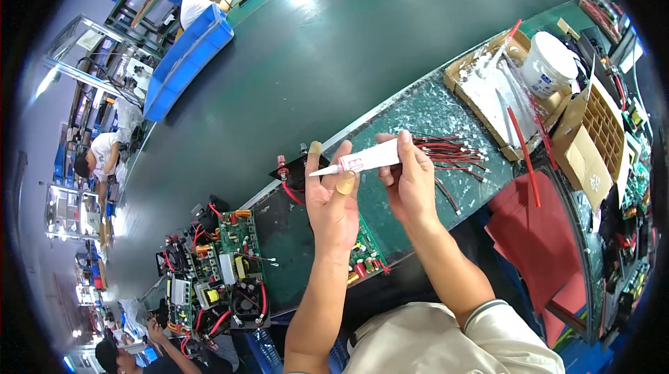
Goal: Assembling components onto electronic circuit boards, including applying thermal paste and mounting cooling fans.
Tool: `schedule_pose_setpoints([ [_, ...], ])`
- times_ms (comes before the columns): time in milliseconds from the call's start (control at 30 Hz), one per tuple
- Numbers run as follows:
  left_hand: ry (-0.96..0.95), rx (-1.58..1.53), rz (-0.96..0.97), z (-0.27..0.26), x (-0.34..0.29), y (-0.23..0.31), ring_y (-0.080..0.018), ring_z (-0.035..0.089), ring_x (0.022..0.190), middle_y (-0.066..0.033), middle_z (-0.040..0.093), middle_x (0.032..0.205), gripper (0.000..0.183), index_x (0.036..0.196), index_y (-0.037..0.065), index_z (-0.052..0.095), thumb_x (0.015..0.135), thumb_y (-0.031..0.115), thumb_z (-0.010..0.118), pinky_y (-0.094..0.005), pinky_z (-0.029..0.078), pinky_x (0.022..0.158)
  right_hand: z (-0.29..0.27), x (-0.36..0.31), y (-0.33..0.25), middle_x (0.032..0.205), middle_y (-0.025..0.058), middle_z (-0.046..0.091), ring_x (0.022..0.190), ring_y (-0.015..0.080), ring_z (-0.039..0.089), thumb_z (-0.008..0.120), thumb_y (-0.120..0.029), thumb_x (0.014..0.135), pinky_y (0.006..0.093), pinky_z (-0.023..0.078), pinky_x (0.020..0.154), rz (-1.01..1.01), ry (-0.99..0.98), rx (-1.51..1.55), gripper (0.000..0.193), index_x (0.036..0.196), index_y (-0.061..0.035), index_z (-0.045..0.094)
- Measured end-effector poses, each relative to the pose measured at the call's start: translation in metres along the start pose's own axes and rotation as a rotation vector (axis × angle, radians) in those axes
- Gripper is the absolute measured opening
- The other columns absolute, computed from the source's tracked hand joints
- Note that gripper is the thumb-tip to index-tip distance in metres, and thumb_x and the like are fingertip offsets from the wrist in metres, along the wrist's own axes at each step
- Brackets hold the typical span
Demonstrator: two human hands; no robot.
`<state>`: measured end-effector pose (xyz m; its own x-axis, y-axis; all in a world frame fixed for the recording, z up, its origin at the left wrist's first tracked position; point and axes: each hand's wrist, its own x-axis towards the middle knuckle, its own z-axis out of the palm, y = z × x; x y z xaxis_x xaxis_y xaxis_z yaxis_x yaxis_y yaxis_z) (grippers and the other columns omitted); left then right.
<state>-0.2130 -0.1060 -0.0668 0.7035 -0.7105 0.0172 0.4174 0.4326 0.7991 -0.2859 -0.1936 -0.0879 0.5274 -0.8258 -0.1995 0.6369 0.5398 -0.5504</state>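
A white squeeze tube (373, 159) with red print and a tapered nozzle lies almost level between my hands, the nozzle to the left. My right hand (412, 182) pinches its flat tail end between thumb and fingers. My left hand (333, 210) steadies the nozzle end, the thumb at the tube's front and the fingers stretched up behind it. Yellow finger covers show on the left thumb and one finger. Behind my right hand lies a bundle of red and black wires (453, 151) on the green bench. Partly hidden by my left arm is a green circuit board (366, 248).
Several boards with components (240, 235) and red cables stand at left. To the right are a cardboard tray (460, 81) smeared white, a white bucket (547, 60), a divided carton (599, 123) and red sheets (536, 235). Co-workers sit farther left, near a blue bin (188, 60).
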Motion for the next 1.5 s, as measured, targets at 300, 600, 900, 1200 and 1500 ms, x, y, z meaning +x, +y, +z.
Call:
schedule_pose_setpoints([
  [300,0.004,0.004,-0.036,0.002,-0.002,-0.008,-0.0166,0.058,0.116,-0.0178,0.053,0.137,0.075,0.152,0.005,0.021,0.092,0.003,0.066,-0.0283,0.053,0.097,-0.006,0.001,-0.004,0.071,0.0009,0.057,0.056,0.0076,0.046,0.050,-0.037,0.104,0.0228,0.036,0.050,-0.019,0.046,-0.082,0.047,0.110,0.0080,0.064],
  [600,-0.012,0.041,-0.041,0.003,0.000,0.005,-0.0193,0.055,0.121,-0.0200,0.052,0.137,0.078,0.151,0.001,0.018,0.091,0.006,0.067,-0.0313,0.047,0.104,0.001,-0.001,-0.003,0.073,0.0027,0.061,0.060,0.0080,0.054,0.047,-0.040,0.104,0.0215,0.042,0.052,0.029,-0.056,0.084,0.052,0.121,0.0079,0.059],
  [900,0.129,1.279,0.298,-0.046,0.002,0.092,-0.0195,0.056,0.119,-0.0112,0.057,0.133,0.044,0.128,0.007,0.060,0.086,0.005,0.073,-0.0365,0.047,0.100,-0.034,0.016,-0.018,0.087,0.0053,0.064,0.061,0.0079,0.051,0.048,-0.038,0.104,0.0200,0.038,0.052,-0.121,-0.033,-0.114,0.049,0.117,0.0073,0.062],
  [1200,-0.634,2.019,0.202,-0.020,0.029,0.082,-0.0451,0.025,0.143,-0.0171,0.026,0.158,0.050,0.117,0.018,0.071,0.069,0.023,0.083,-0.0527,0.029,0.114,-0.054,0.009,0.005,0.081,0.0017,0.064,0.059,0.0032,0.050,0.045,-0.036,0.106,0.0176,0.036,0.050,-0.026,0.041,-0.509,0.042,0.108,-0.0001,0.066],
  [1500,-0.806,2.161,0.106,-0.021,0.047,0.073,-0.0457,0.019,0.144,-0.0163,0.017,0.160,0.060,0.118,0.016,0.068,0.063,0.030,0.085,-0.0589,0.029,0.112,-0.049,0.014,0.016,0.068,-0.0007,0.059,0.054,0.0027,0.047,0.044,-0.037,0.106,0.0187,0.034,0.048,-0.040,0.038,-0.616,0.044,0.105,-0.0002,0.068],
])
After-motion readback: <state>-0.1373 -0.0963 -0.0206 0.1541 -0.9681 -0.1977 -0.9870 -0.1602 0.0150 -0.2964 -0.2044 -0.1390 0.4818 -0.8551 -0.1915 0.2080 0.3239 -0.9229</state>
